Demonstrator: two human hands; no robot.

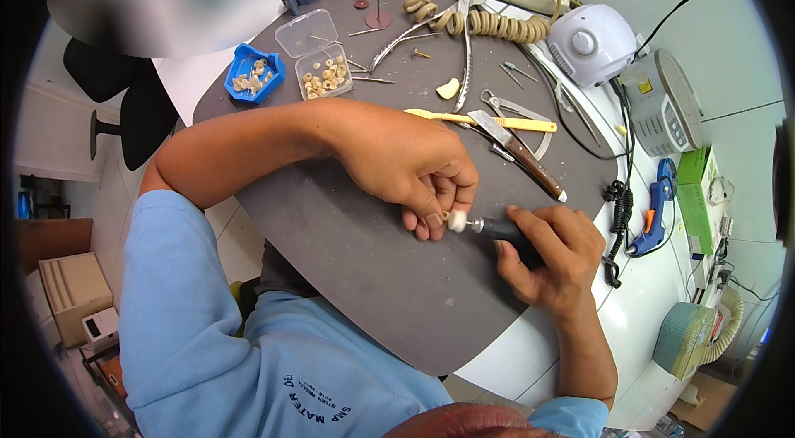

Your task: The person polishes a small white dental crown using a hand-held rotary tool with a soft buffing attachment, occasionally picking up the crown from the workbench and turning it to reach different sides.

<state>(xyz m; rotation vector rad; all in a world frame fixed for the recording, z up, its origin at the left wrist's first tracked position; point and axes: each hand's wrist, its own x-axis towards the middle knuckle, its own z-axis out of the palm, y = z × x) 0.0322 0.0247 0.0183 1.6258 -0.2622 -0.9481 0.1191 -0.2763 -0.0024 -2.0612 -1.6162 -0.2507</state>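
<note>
Above the grey mat (381, 289), my left hand (406, 161) is closed, pinching a small tan piece (445, 215) that looks like a tooth crown. Its shape is mostly hidden by the thumb and fingertips. My right hand (559, 252) is wrapped round a black rotary handpiece (507, 233), held nearly level and aimed left. A white rounded polishing tip (456, 221) on its metal shank meets or nearly meets the tan piece; I cannot tell which. Past my left hand lie a yellow-handled brush (530, 124) and a wooden-handled knife (538, 171).
A blue tray (278, 75) and a clear lidded box (306, 32) hold small tooth-like pieces at the far left. Metal pliers (469, 57), burs and a coiled hose (509, 26) lie far off. A white machine (592, 45) and a blue glue gun (652, 227) stand right.
</note>
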